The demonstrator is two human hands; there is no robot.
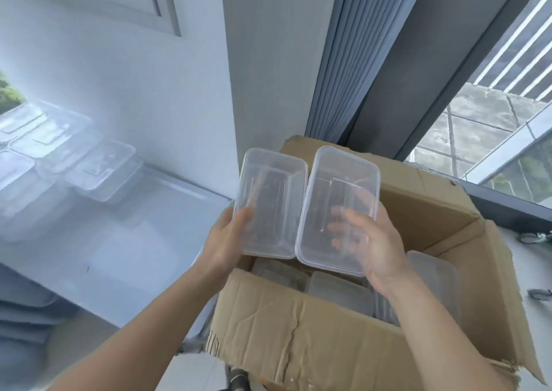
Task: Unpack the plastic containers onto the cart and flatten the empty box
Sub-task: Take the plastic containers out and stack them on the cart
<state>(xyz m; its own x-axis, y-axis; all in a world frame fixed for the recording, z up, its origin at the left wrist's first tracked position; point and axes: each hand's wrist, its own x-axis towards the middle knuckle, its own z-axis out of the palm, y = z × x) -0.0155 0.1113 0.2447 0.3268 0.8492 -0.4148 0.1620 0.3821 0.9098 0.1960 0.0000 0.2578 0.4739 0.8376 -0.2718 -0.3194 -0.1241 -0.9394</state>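
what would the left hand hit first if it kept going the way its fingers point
Apart from the clear container it grips, the left hand points toward the far flap of the cardboard box; depth is unclear, so it may pass above it.

Two arms are shown, bare along the whole visible length. The left forearm (pixel 149 325) and the right forearm (pixel 442 331) are seen to be slender and smooth, each narrowing towards the wrist. The left hand (pixel 225 241) and the right hand (pixel 378 247) are likewise uncovered, with slim fingers. Finer detail, such as the nails, is lost to blur and cannot be made out.
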